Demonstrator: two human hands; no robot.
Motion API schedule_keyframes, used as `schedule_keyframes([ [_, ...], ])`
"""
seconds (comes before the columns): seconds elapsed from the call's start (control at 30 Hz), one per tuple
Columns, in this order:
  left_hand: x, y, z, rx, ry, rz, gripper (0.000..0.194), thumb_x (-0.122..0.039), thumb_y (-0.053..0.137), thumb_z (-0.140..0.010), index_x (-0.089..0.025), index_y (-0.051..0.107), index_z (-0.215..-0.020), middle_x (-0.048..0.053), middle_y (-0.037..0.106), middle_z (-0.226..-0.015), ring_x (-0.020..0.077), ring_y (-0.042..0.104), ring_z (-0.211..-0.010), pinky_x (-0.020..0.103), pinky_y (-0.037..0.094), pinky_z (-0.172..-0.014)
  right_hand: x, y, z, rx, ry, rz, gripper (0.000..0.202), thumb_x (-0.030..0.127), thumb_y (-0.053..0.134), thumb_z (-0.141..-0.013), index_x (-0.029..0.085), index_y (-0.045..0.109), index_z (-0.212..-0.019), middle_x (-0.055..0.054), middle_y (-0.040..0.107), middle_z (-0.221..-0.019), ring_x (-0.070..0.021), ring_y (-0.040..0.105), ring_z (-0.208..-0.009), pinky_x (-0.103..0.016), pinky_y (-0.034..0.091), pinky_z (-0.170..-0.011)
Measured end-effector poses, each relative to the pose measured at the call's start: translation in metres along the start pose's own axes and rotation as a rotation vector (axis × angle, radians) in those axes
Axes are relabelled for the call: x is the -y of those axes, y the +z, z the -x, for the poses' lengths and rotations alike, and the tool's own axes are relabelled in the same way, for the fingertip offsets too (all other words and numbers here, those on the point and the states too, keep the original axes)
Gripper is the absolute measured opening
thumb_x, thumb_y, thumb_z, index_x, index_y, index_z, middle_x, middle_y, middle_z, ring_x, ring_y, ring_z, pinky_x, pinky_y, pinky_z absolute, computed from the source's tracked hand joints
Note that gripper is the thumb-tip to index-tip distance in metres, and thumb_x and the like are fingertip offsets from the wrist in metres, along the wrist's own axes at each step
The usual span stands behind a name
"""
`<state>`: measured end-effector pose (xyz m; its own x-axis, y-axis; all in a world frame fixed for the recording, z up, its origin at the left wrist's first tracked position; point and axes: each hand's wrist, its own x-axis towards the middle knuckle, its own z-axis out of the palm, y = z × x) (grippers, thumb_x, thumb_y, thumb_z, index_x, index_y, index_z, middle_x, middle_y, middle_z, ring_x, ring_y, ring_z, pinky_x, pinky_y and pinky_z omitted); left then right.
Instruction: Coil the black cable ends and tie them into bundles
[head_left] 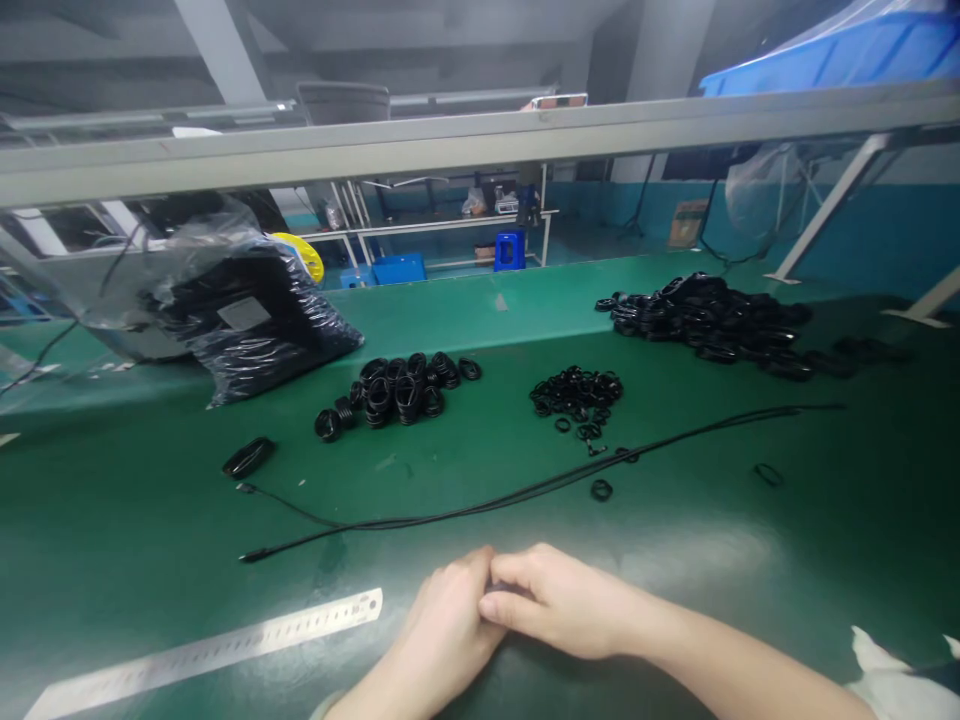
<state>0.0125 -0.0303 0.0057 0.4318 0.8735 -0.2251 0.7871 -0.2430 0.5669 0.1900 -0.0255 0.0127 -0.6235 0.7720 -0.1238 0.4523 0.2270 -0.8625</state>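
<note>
My left hand (457,610) and my right hand (551,603) meet close together above the green table, fingers bent inward. A sliver of something dark shows between the right thumb and fingers; most of it is hidden, so its kind is unclear. The left fingers are curled against the right ones. Just beyond the hands lies a long doubled black cable (465,510), with connector ends at the left. A small black ring (601,490) rests in front of the cable. To the left, a steel ruler (225,645) lies flat at an angle.
Black coils (405,385) stand stacked mid-table, with a single coil (249,457) to their left. Small black rings (577,390) form a heap, and a larger black pile (705,320) sits back right. A plastic bag (262,310) stands back left. Overhead runs a shelf edge (450,145).
</note>
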Motion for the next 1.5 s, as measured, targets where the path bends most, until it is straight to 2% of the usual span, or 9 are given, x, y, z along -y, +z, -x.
schedule_keyframes([
  [0.27,0.002,-0.004,-0.007,-0.005,0.069,0.246,0.007,-0.025,0.052,-0.084,-0.02,0.055,-0.089,0.006,0.069,-0.089,0.021,0.061,-0.079,0.027,0.039,-0.068,0.0,-0.013,0.005,-0.023,0.054,-0.083,0.036,0.056,0.056,-0.092,0.024,0.05,-0.107,0.003,0.06,-0.075,-0.0135,0.051,-0.063,-0.023,0.035,-0.055],
  [0.43,0.007,-0.011,-0.013,-0.018,-0.007,0.367,0.023,-0.038,0.051,-0.089,-0.021,0.045,-0.076,-0.003,0.051,-0.072,0.0151,0.047,-0.071,0.026,0.036,-0.067,-0.027,-0.069,-0.007,-0.592,0.327,0.349,0.018,0.025,0.047,-0.099,0.02,0.061,-0.087,-0.007,0.063,-0.092,-0.0212,0.059,-0.089,-0.03,0.039,-0.077],
  [0.6,0.011,-0.011,-0.017,-0.053,0.024,0.515,0.03,-0.043,0.055,-0.089,-0.021,0.042,-0.074,-0.005,0.04,-0.07,0.013,0.038,-0.069,0.025,0.033,-0.066,-0.064,-0.114,-0.02,-0.753,0.421,0.344,0.011,0.009,0.055,-0.086,0.015,0.064,-0.084,-0.012,0.056,-0.098,-0.0272,0.055,-0.098,-0.036,0.037,-0.082],
  [0.73,0.012,-0.01,-0.018,-0.106,0.074,0.631,0.031,-0.045,0.057,-0.089,-0.02,0.047,-0.075,-0.005,0.042,-0.07,0.0121,0.038,-0.069,0.024,0.034,-0.066,-0.055,-0.096,-0.018,-0.667,0.313,0.175,0.014,0.028,0.057,-0.09,0.017,0.066,-0.091,-0.006,0.059,-0.09,-0.0194,0.056,-0.082,-0.031,0.042,-0.075],
  [0.83,0.012,-0.011,-0.018,-0.144,0.075,0.695,0.029,-0.047,0.058,-0.089,-0.018,0.058,-0.09,-0.005,0.044,-0.07,0.0114,0.039,-0.065,0.024,0.034,-0.063,-0.034,-0.063,-0.014,-0.407,0.207,-0.241,0.03,0.046,0.068,-0.083,0.017,0.068,-0.09,-0.001,0.06,-0.077,-0.0136,0.049,-0.065,-0.026,0.039,-0.061],
  [1.0,0.012,-0.012,-0.02,-0.11,0.052,0.744,0.037,-0.05,0.06,-0.087,-0.016,0.063,-0.1,-0.005,0.049,-0.066,0.01,0.04,-0.057,0.024,0.032,-0.056,-0.018,-0.025,-0.015,-0.13,0.212,-0.763,0.035,0.043,0.085,-0.066,0.014,0.069,-0.076,0.003,0.053,-0.063,-0.0078,0.035,-0.055,-0.023,0.025,-0.053],
  [1.2,0.014,-0.005,-0.025,-0.102,-0.02,0.807,0.031,-0.047,0.061,-0.086,-0.017,0.057,-0.08,-0.008,0.041,-0.055,0.0073,0.033,-0.049,0.022,0.027,-0.049,-0.018,-0.018,-0.016,-0.119,0.048,-0.825,0.033,0.046,0.077,-0.077,0.014,0.068,-0.075,0.003,0.056,-0.061,-0.0067,0.041,-0.051,-0.022,0.03,-0.052],
  [1.37,0.012,-0.007,-0.025,0.012,-0.079,0.924,0.034,-0.051,0.061,-0.083,-0.018,0.053,-0.078,-0.009,0.039,-0.052,0.0059,0.028,-0.044,0.02,0.02,-0.043,-0.021,-0.025,-0.014,0.091,0.073,-0.804,0.034,0.047,0.066,-0.086,0.014,0.068,-0.095,-0.001,0.069,-0.067,-0.002,0.035,-0.033,-0.019,0.022,-0.038],
  [1.5,0.007,-0.013,-0.021,0.047,-0.1,0.872,0.03,-0.046,0.061,-0.084,-0.017,0.055,-0.079,-0.009,0.039,-0.052,0.0059,0.028,-0.044,0.021,0.021,-0.043,-0.02,-0.034,-0.008,-0.028,0.118,-0.556,0.04,0.041,0.071,-0.081,0.018,0.067,-0.113,0.0,0.069,-0.066,-0.0046,0.034,-0.038,-0.017,0.021,-0.035],
])
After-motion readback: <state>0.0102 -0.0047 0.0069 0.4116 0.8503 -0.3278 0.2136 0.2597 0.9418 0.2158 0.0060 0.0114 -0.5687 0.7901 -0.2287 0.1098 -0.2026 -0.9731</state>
